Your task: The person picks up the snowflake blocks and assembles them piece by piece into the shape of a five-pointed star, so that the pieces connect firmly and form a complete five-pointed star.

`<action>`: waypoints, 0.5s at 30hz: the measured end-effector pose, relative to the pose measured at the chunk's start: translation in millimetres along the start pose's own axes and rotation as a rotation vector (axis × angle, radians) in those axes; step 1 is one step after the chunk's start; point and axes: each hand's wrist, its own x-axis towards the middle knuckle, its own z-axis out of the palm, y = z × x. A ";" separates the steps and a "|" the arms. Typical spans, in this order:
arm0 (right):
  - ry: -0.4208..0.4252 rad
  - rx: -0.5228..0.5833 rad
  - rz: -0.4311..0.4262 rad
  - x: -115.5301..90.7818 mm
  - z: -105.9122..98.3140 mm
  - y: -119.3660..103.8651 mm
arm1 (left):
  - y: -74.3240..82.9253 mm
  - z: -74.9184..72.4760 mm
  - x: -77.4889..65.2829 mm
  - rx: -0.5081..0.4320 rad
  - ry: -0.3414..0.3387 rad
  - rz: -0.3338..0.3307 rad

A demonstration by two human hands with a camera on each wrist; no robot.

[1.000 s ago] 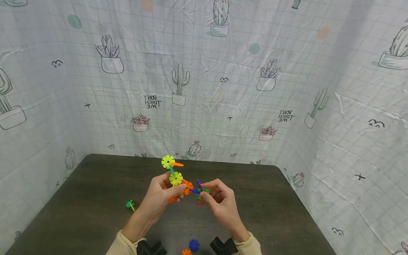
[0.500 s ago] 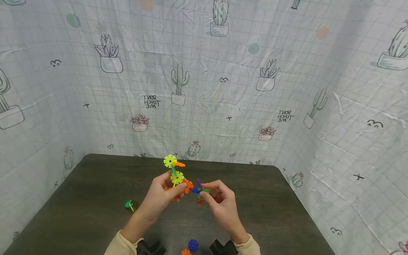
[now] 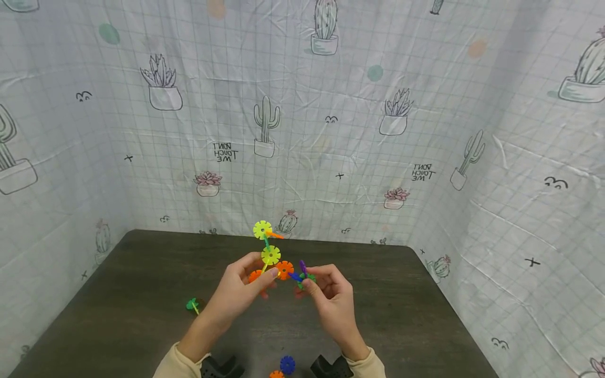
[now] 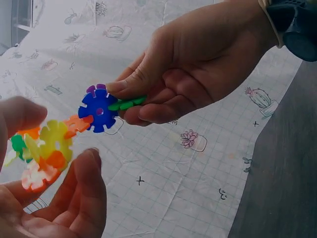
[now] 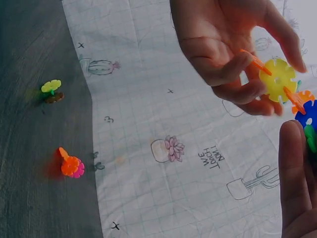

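Note:
A chain of notched plastic discs links both hands above the table. My left hand (image 3: 236, 283) holds its left part between thumb and fingers, near an orange disc (image 3: 284, 270) and a yellow disc (image 3: 271, 255). Another yellow disc (image 3: 262, 230) stands at the top, with a thin orange disc (image 3: 276, 235) edge-on. My right hand (image 3: 335, 294) pinches a green disc (image 4: 128, 103) between thumb and fingers. A blue disc (image 4: 98, 111) slots into it, and a purple disc (image 3: 303, 266) rises beside the right fingertips. Fingers hide part of the chain.
On the dark table (image 3: 151, 278) lie a joined green and yellow piece (image 3: 192, 304), a blue disc (image 3: 287, 364) and an orange disc (image 3: 277, 374). The right wrist view shows joined orange and pink discs (image 5: 72, 166). A cactus-print cloth (image 3: 302, 173) hangs around the table.
The chain has shifted and tilted to the right, its top yellow disc rising a little. Both hands keep their hold; my right hand has moved slightly right.

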 end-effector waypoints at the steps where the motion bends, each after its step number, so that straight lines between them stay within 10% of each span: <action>1: 0.012 -0.001 0.005 0.3 -0.2 -0.2 | -0.7 -0.2 -0.1 0.002 -0.010 -0.009; 15: 0.058 -0.019 -0.027 4.5 4.3 -2.1 | -21.2 11.0 2.8 -0.032 -0.051 -0.113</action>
